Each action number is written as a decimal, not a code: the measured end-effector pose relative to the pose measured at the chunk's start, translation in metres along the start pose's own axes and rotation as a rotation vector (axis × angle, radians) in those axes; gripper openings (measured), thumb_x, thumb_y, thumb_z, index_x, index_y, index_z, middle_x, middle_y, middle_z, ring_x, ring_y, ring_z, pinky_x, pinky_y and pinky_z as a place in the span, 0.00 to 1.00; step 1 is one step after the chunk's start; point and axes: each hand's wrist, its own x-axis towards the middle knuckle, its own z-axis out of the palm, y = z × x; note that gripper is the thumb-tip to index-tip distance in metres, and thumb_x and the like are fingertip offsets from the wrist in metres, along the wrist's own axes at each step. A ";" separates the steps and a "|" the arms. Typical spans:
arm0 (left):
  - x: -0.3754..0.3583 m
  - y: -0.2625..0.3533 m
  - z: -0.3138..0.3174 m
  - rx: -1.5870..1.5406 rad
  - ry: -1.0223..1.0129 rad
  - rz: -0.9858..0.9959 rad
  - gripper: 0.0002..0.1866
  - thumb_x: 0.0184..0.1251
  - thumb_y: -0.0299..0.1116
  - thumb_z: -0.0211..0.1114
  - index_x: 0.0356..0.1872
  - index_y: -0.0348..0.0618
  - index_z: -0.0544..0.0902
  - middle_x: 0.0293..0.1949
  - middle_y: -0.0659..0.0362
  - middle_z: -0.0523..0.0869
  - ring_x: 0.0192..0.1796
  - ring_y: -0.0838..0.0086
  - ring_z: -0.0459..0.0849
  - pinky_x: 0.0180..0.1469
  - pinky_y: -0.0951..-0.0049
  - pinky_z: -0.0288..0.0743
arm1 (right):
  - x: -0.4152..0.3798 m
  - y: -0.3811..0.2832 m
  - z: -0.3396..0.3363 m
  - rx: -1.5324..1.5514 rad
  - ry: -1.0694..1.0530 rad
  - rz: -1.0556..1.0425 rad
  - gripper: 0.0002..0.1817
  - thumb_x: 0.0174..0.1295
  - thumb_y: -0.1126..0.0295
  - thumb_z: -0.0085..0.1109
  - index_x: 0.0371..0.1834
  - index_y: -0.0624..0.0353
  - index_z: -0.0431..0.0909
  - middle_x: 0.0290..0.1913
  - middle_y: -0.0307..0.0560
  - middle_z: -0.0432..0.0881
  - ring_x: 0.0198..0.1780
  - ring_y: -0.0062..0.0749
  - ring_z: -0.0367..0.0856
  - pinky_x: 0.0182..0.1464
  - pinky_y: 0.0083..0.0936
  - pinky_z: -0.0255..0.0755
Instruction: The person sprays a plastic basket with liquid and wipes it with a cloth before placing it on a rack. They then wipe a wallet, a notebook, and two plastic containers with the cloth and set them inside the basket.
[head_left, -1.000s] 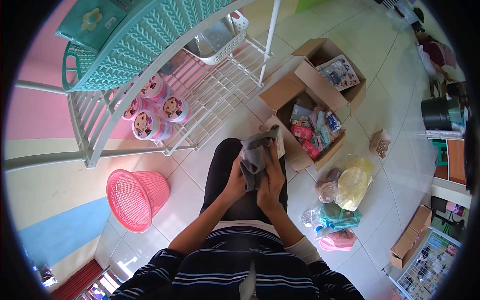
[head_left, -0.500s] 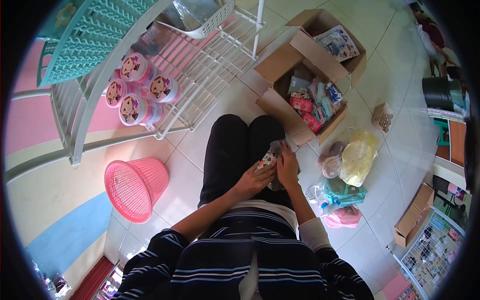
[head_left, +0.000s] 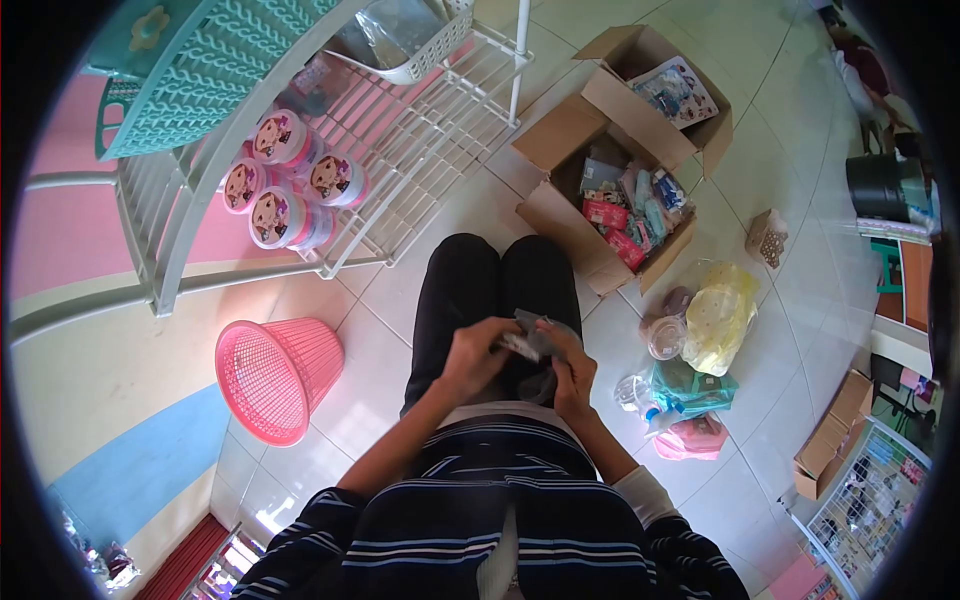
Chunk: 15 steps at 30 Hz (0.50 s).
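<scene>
- A white wire rack (head_left: 420, 140) fills the upper left of the frame. It carries a teal woven basket (head_left: 215, 70), a white tray (head_left: 420, 45) and four round pink-lidded tubs (head_left: 285, 185) set close together.
- An open cardboard box (head_left: 560, 215) sits at upper centre-right on the tiled floor, packed with small coloured packets. A second open box (head_left: 665, 95) just behind it holds a printed pack.
- A pink mesh bin (head_left: 275, 375) lies tipped on its side at left of centre, well apart from the person's lap.
- A loose heap of bags (head_left: 700, 340), yellow, teal and pink, lies at right of centre, near the person's knee.
- The grey cloth item (head_left: 540, 345), with a small printed card or label at its top, is held low over the lap at the frame's centre. It sags and folds, so it looks soft, light and limp. It would hardly slip or break, but it will droop wherever it is not supported. The stiffer card end looks the best place to take hold.
- The left hand (head_left: 470, 350) pinches the cloth at the card end, fingers closed on it.
- The right hand (head_left: 572, 375) grips the lower fold from the other side, thumb pressed on the fabric.
</scene>
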 end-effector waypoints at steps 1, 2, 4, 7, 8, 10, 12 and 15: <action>0.007 0.009 -0.012 -0.005 0.056 -0.004 0.14 0.43 0.22 0.66 0.35 0.39 0.78 0.30 0.52 0.82 0.35 0.61 0.83 0.36 0.71 0.76 | 0.000 -0.003 0.002 0.002 -0.005 -0.005 0.22 0.50 0.80 0.44 0.52 0.64 0.71 0.53 0.53 0.73 0.59 0.46 0.67 0.62 0.35 0.56; 0.014 0.014 -0.023 0.000 0.065 -0.002 0.14 0.43 0.22 0.66 0.35 0.39 0.78 0.30 0.52 0.82 0.35 0.61 0.83 0.36 0.71 0.76 | 0.001 -0.006 0.007 0.007 0.077 -0.038 0.22 0.50 0.80 0.44 0.52 0.63 0.71 0.53 0.53 0.73 0.59 0.45 0.67 0.61 0.34 0.58; 0.028 0.022 -0.047 0.133 0.217 -0.148 0.11 0.47 0.25 0.67 0.35 0.38 0.79 0.27 0.51 0.82 0.32 0.64 0.83 0.34 0.73 0.74 | -0.003 -0.006 0.013 0.021 0.149 -0.080 0.22 0.50 0.79 0.45 0.52 0.63 0.71 0.53 0.53 0.73 0.59 0.44 0.68 0.60 0.33 0.59; 0.050 0.035 -0.088 0.158 0.323 -0.030 0.12 0.50 0.28 0.66 0.36 0.35 0.79 0.25 0.50 0.81 0.27 0.69 0.81 0.32 0.74 0.72 | -0.017 0.013 0.024 -0.296 -0.409 -0.046 0.22 0.50 0.75 0.53 0.53 0.60 0.71 0.56 0.55 0.70 0.61 0.45 0.65 0.62 0.36 0.55; 0.055 0.046 -0.097 0.164 0.292 -0.055 0.11 0.51 0.29 0.65 0.35 0.34 0.79 0.26 0.49 0.82 0.27 0.68 0.81 0.33 0.74 0.72 | -0.017 0.016 0.025 -0.297 -0.413 -0.057 0.22 0.50 0.75 0.53 0.53 0.60 0.71 0.56 0.55 0.70 0.61 0.45 0.65 0.62 0.36 0.55; 0.061 0.062 -0.110 0.165 0.240 -0.002 0.12 0.52 0.26 0.65 0.37 0.31 0.78 0.27 0.53 0.82 0.29 0.78 0.78 0.35 0.77 0.71 | -0.008 -0.002 0.028 -0.182 -0.372 -0.044 0.25 0.49 0.69 0.59 0.53 0.60 0.70 0.56 0.55 0.70 0.61 0.44 0.64 0.63 0.37 0.52; 0.065 0.086 -0.121 0.174 0.218 0.006 0.12 0.52 0.26 0.65 0.37 0.32 0.78 0.28 0.53 0.82 0.29 0.78 0.78 0.35 0.77 0.71 | 0.030 -0.032 0.020 -0.076 -0.040 0.018 0.25 0.48 0.68 0.62 0.51 0.61 0.71 0.52 0.51 0.73 0.57 0.39 0.68 0.58 0.33 0.60; 0.068 0.120 -0.130 0.185 0.170 0.065 0.12 0.51 0.27 0.66 0.37 0.32 0.78 0.28 0.53 0.82 0.31 0.77 0.79 0.36 0.76 0.71 | 0.090 -0.096 0.001 0.057 -0.008 0.022 0.21 0.49 0.73 0.61 0.48 0.61 0.71 0.47 0.48 0.76 0.51 0.33 0.73 0.51 0.28 0.66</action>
